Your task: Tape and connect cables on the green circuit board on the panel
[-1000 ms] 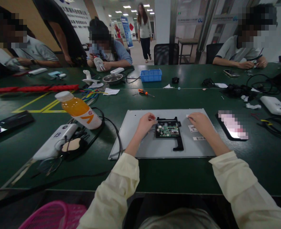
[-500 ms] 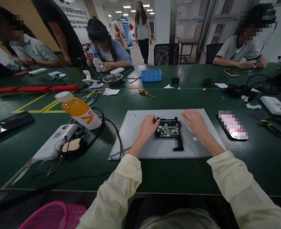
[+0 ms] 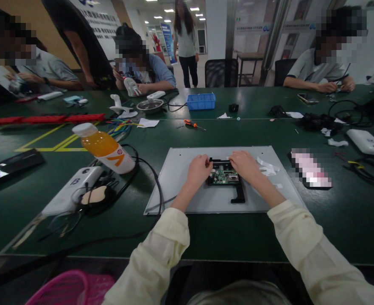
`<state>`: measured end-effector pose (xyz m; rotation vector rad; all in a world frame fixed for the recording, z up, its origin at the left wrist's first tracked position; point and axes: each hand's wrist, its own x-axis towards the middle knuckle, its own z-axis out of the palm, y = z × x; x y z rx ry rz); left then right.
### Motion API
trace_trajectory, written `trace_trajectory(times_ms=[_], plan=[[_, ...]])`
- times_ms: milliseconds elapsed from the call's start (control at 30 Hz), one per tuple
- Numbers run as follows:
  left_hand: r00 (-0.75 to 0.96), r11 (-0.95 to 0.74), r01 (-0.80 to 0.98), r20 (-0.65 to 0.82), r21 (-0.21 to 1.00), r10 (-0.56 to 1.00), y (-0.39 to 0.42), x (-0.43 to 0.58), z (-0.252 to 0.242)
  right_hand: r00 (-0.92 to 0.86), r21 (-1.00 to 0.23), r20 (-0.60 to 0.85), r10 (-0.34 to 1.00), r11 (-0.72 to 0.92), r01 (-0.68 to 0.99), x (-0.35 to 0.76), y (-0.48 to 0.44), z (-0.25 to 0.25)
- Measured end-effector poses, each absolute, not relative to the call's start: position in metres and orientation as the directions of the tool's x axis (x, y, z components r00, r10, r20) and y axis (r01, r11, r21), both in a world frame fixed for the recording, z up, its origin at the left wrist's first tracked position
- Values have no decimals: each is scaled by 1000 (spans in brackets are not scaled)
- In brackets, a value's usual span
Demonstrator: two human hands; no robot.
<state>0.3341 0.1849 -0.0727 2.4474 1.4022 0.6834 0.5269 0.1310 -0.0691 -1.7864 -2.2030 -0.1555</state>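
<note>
A black plastic frame (image 3: 238, 195) with a green circuit board (image 3: 222, 176) in it lies on a pale grey panel (image 3: 187, 203). My left hand (image 3: 200, 170) is closed at the frame's upper left corner, fingertips gripping its edge. At the upper right of the frame, my right hand (image 3: 244, 166) is closed in a pinch over the top edge; what lies between its fingertips is too small and hidden to make out. White strips (image 3: 266, 167) lie on the panel to the right of this hand.
An orange drink bottle (image 3: 106, 148) leans over a white power bank and cables (image 3: 155, 169) at left. A phone (image 3: 311, 168) lies right of the panel. Beyond it are an orange screwdriver (image 3: 191, 124) and a blue basket (image 3: 201, 101). Co-workers sit across the table.
My right hand has moved left, from beside the frame to its top edge, uncovering the white strips. My left hand stays at the corner. A person in the background has walked closer.
</note>
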Motion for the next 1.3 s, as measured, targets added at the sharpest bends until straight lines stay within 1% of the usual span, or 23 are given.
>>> trace_trajectory(times_ms=[300, 500, 633, 767, 1000, 1167, 1300], plan=[[438, -522, 747, 286, 411, 852, 185, 334, -73, -96, -328, 341, 935, 214, 920, 533, 132, -82], [431, -522, 738, 297, 428, 852, 188, 333, -74, -51, -420, 409, 911, 237, 876, 535, 129, -88], [401, -492, 729, 286, 476, 870, 190, 333, -72, -6, -471, 458, 889, 248, 846, 536, 128, -89], [368, -458, 722, 272, 518, 889, 192, 334, -70, 12, -497, 468, 884, 252, 831, 536, 132, -92], [332, -404, 675, 235, 617, 914, 196, 332, -71, -25, -501, 435, 900, 265, 824, 535, 139, -99], [336, -403, 654, 232, 640, 913, 197, 332, -73, -8, -508, 431, 902, 250, 825, 534, 138, -97], [311, -413, 655, 273, 632, 910, 196, 332, -71, 54, -544, 449, 892, 225, 809, 534, 134, -93]])
